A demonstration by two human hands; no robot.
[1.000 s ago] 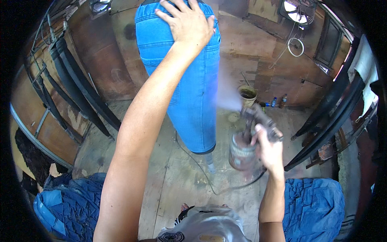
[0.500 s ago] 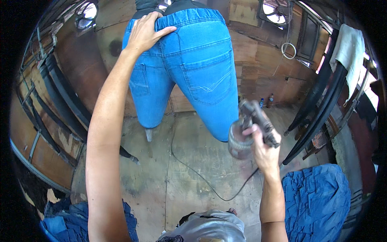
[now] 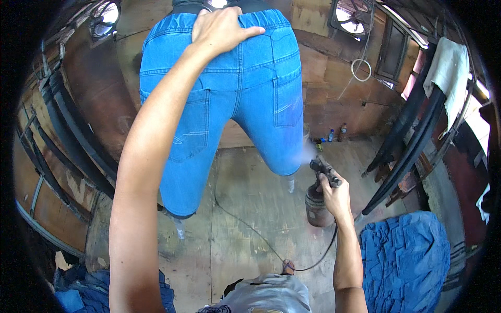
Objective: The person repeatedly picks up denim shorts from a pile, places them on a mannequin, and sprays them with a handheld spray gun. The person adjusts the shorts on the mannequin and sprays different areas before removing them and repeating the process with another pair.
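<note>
A pair of bright blue jeans (image 3: 250, 73) hangs on a dark leg form, its back pockets toward me. My left hand (image 3: 222, 31) grips the elastic waistband at the centre back, with the thumb stretched out to the right. In my right hand (image 3: 335, 195) is a dark spray gun (image 3: 324, 172) with a grimy cup (image 3: 317, 206) beneath it. A pale mist leaves its nozzle toward the lower end of the right leg. That leg's outer side looks more violet than the rest. A thin black hose (image 3: 330, 248) trails from the gun.
Piles of blue denim lie at lower right (image 3: 407, 261) and lower left (image 3: 86, 287). Dark padded leg forms stand along the left (image 3: 83, 125) and right (image 3: 402, 151), one draped with a white cloth (image 3: 446, 68). Small bottles (image 3: 342, 132) stand by the back wall. The hose crosses the floor.
The jeans have turned, the right leg swinging farther away and the left leg nearer. My left hand has moved right with the waistband. The spray gun is lower, and mist now shows at its nozzle.
</note>
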